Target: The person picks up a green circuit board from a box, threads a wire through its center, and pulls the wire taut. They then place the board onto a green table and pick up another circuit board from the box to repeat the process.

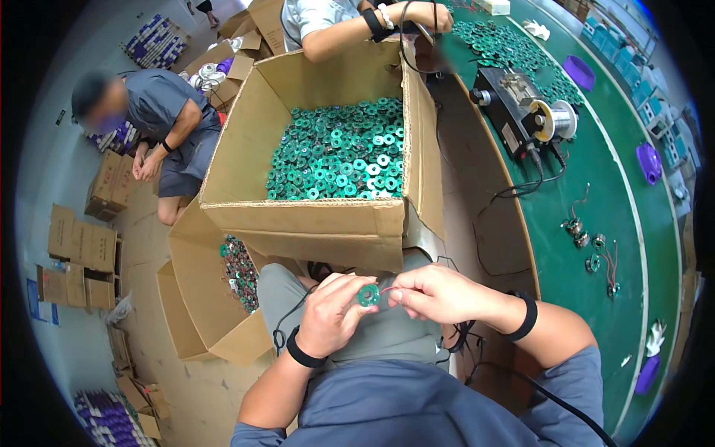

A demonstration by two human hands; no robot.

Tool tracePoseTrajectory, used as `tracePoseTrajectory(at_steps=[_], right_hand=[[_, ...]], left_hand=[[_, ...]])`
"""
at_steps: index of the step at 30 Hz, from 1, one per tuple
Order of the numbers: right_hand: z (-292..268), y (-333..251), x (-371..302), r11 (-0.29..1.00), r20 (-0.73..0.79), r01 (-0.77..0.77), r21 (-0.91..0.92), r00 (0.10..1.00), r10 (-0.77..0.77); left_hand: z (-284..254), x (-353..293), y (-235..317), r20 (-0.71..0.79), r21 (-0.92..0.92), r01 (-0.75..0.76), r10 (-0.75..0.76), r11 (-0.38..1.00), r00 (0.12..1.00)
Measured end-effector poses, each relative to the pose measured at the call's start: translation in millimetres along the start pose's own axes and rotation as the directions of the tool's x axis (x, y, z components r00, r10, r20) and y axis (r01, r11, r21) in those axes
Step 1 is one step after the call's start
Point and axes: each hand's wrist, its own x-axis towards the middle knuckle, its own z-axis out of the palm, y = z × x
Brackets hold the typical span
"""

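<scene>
Above my lap, my left hand (pixel 332 309) pinches a small green ring-shaped circuit board (pixel 368 295) between thumb and fingers. A thin red wire (pixel 386 290) runs from the board's right side to my right hand (pixel 424 291), whose thumb and forefinger are closed on it. Just beyond my knees stands a large open cardboard box (pixel 302 223) holding a heap of similar green ring boards (pixel 339 153). To its lower left, a second open carton (pixel 197 298) contains boards with reddish wires (pixel 240 276).
On the green workbench (pixel 566 313) at right are a black soldering machine (pixel 506 108) with a solder wire spool (pixel 555 121), loose wired parts (pixel 577 231) and more boards. One co-worker's arm (pixel 350 30) reaches over the box's far side; another person (pixel 160 119) sits at left. Black cables hang beside my legs.
</scene>
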Motion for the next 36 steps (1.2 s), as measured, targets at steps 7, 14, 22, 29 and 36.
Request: tracePoseTrajectory(at_steps=[7,14,22,29,36], right_hand=[[-2.4,-5.5,1.2,0.996,-0.054,0.051,-0.071,0.997,-0.055],[-2.0,13.5,7.4,0.993,-0.051,0.116,0.034,0.992,-0.114],[-4.4,-8.2,2.6,0.994,-0.002,0.107,-0.032,0.994,-0.107],[2.4,17.6,11.3,0.982,-0.077,0.148,0.116,0.987,-0.140],[0.5,-9.0,4.6,0.995,0.046,0.000,0.103,0.999,-0.005]], left_hand=[[5.3,-2.6,-4.5,0.008,0.038,0.000,0.000,0.999,1.000],[4.2,0.4,-1.5,-0.024,-0.033,0.042,-0.043,0.999,0.999],[1.9,-1.8,-8.2,0.000,-0.025,0.060,-0.060,0.998,0.998],[10.8,-0.7,-6.9,-0.002,-0.018,0.016,-0.016,1.000,1.000],[11.1,-3.9,-7.3,-0.031,-0.029,0.038,-0.039,0.999,0.999]])
